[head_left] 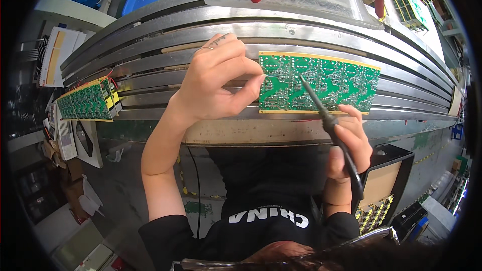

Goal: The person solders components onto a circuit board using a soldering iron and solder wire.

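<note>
- Head view: the green circuit board (346, 83), with tan strips along its long edges, lies on the metal rails of the table (150, 78), its length running left to right in front of the person.
- The left hand (216, 83) is beside the board's left end, so the board lies to that hand's right. Its thumb and forefinger are pressed together at the board's left edge, pinching a thin wire (271, 76) that reaches out over the green surface.
- The right hand (353, 143) is at the near edge of the board, toward its right part, so the board lies beyond it. Its fingers are curled around a dark soldering iron (329, 120), pinching the grip like a pen.
- The iron slants up and leftward across the board, its tip over the left half, to the right of the wire's end; whether the tip touches the surface cannot be told.
- A second group of green boards (85, 103), with red wires at one end, lies well apart at the table's left.
- Beyond the board stands a clear plastic container (296, 5) with a green label.
</note>
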Tool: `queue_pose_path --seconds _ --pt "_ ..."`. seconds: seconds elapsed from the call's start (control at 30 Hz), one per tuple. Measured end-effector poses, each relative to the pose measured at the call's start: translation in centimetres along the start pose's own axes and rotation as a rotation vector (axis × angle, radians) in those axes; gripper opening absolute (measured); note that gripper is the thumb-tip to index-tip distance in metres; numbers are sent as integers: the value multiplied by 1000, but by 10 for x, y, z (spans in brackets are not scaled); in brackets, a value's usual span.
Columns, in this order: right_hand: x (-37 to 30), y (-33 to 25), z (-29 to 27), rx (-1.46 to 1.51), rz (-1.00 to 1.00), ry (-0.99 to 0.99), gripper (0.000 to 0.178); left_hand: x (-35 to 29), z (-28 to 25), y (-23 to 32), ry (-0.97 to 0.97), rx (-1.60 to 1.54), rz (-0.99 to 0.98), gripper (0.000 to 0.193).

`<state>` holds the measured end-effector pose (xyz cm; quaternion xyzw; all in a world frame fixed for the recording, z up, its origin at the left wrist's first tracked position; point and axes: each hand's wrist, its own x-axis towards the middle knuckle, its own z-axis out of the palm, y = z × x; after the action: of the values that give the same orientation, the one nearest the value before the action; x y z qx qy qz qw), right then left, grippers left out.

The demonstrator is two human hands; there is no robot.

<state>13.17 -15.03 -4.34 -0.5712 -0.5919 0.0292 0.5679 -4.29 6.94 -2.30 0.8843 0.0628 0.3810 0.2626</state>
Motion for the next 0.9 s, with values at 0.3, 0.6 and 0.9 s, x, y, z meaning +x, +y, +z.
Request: queue_pose_path --seconds 0.3,0.6,0.9 --pt "-22 11 0 248 81 6 24 -2 -5 -2 -104 -79 61 15" --pt "-12 -1 -3 149 75 -66 17 -4 0 -2 -86 -79 88 16" --pt "-11 -9 1 36 83 -116 22 -7 1 -5 -101 -70 71 16"
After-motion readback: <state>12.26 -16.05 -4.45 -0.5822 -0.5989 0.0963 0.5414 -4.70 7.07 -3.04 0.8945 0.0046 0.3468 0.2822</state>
